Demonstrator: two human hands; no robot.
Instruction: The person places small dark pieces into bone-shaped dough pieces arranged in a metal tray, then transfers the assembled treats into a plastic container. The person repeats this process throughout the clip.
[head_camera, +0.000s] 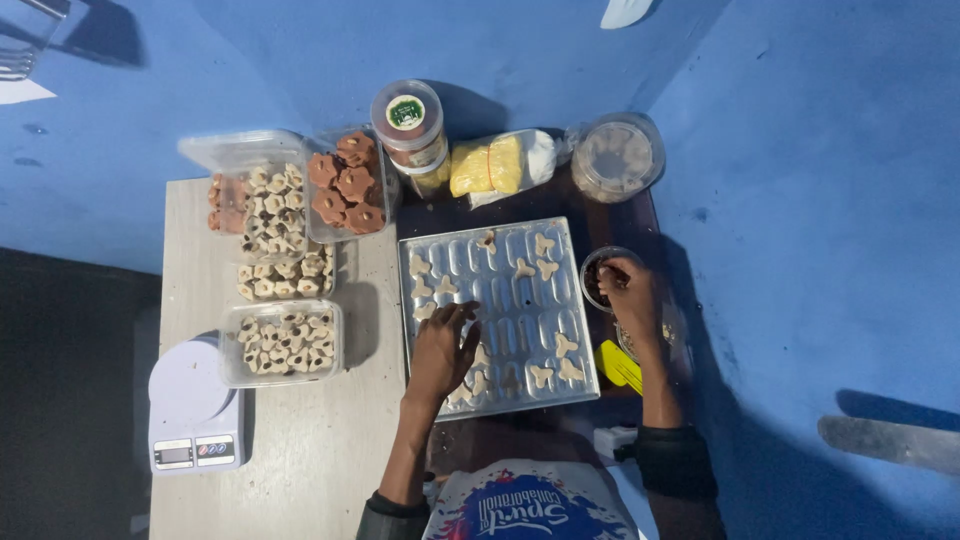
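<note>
1. On the counter (300, 470), the metal tray (497, 315) sits at centre with pale cookie pieces (545, 270) scattered over it.
2. Left hand (442, 350) lies on the tray's near left, fingers spread; press lightly so the shapes stay intact.
3. Right hand (628, 290) dips into the small bowl (597, 275), right of the tray, fingers bunched; what they pinch I cannot tell. Judging by this, take little at once.

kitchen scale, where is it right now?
In the head view the white kitchen scale sits at the near left corner of the table, just below-left of the clear tub of pale biscuits, well left of the left hand.
</note>
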